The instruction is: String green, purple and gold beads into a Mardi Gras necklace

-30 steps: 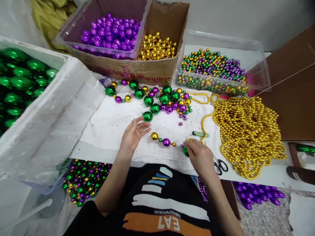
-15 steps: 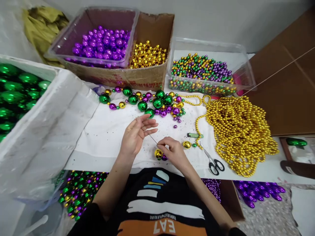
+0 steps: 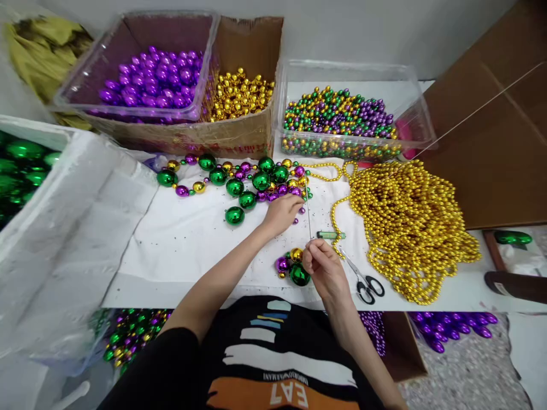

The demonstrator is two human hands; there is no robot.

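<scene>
My right hand [image 3: 327,267] is closed, pinching a long thin needle [image 3: 308,210] that points away from me. Beside its fingers sits a small cluster of shiny beads: a gold bead [image 3: 296,255], a purple bead [image 3: 282,263] and a large green bead [image 3: 299,274]. Whether a thread joins them to the needle, I cannot tell. My left hand [image 3: 282,213] reaches across the white cloth, fingers bent together at some small purple beads [image 3: 302,210]; its fingertips hide whatever they grip. Just beyond it lies a strand of green, gold and purple beads [image 3: 260,181].
Black-handled scissors [image 3: 366,287] and a green cutter-like tool [image 3: 329,234] lie right of my hands, near a heap of gold bead chains [image 3: 414,228]. Behind stand a plastic bin [image 3: 132,111], a cardboard box [image 3: 239,134] and a clear tray [image 3: 342,136]. A foam box [image 3: 81,188] stands left.
My left hand has left the needle and moved right to the small purple beads. The needle now points more straight away from me. A large green bead now shows beside my right hand.
</scene>
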